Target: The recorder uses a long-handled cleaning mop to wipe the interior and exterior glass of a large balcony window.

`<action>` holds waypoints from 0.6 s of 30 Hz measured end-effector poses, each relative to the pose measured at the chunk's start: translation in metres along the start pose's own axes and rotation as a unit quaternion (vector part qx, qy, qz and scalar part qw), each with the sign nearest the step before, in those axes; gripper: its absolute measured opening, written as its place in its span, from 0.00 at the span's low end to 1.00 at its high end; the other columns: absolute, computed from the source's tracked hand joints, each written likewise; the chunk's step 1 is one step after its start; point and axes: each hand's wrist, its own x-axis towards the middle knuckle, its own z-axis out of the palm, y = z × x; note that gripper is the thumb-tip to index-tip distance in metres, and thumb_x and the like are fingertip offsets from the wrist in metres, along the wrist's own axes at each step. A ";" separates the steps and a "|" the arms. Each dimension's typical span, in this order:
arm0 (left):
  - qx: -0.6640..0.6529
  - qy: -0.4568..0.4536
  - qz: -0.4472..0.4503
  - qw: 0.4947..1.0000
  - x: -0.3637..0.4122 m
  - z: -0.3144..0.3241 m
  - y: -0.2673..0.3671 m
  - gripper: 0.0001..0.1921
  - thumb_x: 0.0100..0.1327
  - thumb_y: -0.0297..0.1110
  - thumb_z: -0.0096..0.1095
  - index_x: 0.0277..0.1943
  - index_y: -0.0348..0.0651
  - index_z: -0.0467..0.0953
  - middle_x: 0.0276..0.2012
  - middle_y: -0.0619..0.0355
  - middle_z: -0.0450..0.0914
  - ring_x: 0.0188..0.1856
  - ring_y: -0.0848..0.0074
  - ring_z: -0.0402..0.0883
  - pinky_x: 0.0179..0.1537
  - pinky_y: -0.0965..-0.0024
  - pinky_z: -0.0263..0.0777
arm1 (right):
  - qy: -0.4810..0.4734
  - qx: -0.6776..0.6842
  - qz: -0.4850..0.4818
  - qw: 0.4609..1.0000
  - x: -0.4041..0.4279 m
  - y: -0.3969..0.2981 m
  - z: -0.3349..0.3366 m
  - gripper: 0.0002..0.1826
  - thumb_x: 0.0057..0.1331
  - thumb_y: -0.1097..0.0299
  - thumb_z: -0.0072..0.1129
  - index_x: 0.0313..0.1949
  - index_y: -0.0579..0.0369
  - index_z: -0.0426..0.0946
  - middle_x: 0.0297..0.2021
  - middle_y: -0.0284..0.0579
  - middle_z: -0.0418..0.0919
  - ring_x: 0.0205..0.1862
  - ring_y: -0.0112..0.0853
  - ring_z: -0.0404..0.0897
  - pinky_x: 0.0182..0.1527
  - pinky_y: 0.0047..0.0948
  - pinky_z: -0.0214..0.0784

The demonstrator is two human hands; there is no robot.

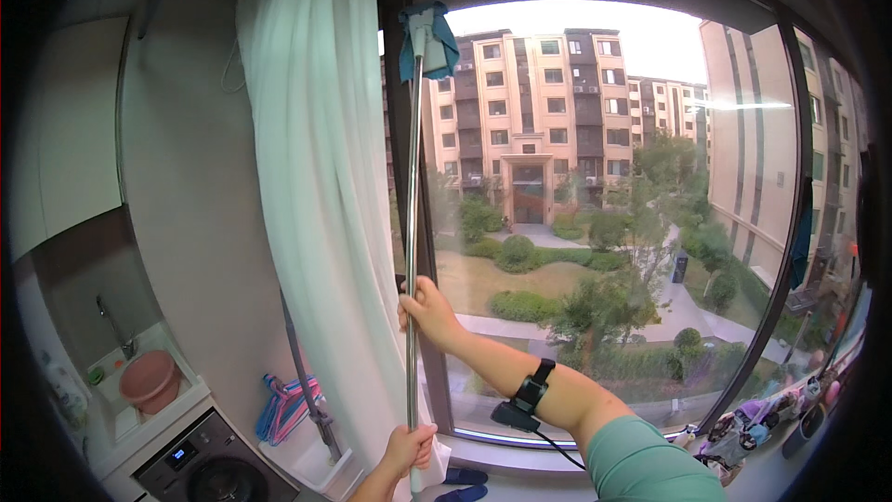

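Note:
A long metal pole [413, 223] stands nearly upright before me, its white flat mop head [426, 35] raised to the top left of the window glass [557, 279]. A teal cloth [444, 49] is wrapped about that head. My right hand [426, 310] grips the pole near its middle, with the arm reaching in from the right. Lower down, my left hand [409, 450] is closed around the pole just above its white end grip [416, 481]. The head appears to lie against the upper glass or frame; contact is hard to tell.
A white curtain [327, 188] hangs just left of the pole. Below left are a washing machine [216, 467], a sink with a pink basin [150, 383], and clothes hangers [286, 404]. Dark blue slippers [463, 477] lie on the floor. Several small items [752, 425] line the right sill.

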 end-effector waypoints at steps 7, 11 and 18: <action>0.004 -0.109 0.051 0.993 0.025 0.101 0.056 0.21 0.70 0.41 0.49 0.20 0.44 0.60 0.09 0.64 0.53 0.09 0.80 0.48 0.14 0.72 0.47 | 0.018 0.012 -0.104 0.994 0.030 -0.088 -0.051 0.12 0.69 0.69 0.49 0.49 0.58 0.66 0.23 0.37 0.71 0.19 0.21 0.69 0.20 0.23 0.66; 0.006 -0.145 0.045 0.988 0.036 0.157 0.052 0.20 0.70 0.40 0.49 0.21 0.44 0.61 0.09 0.64 0.53 0.09 0.79 0.50 0.15 0.71 0.50 | 0.092 -0.050 -0.070 0.992 0.014 -0.118 -0.080 0.08 0.68 0.70 0.51 0.43 0.58 0.69 0.20 0.38 0.71 0.15 0.21 0.67 0.14 0.24 0.63; 0.003 -0.212 0.006 0.977 0.049 0.218 0.013 0.20 0.70 0.40 0.48 0.21 0.43 0.62 0.10 0.62 0.54 0.10 0.78 0.52 0.16 0.71 0.52 | 0.120 -0.089 -0.059 0.987 -0.052 -0.157 -0.141 0.12 0.67 0.69 0.52 0.48 0.58 0.68 0.22 0.37 0.72 0.17 0.21 0.68 0.16 0.25 0.64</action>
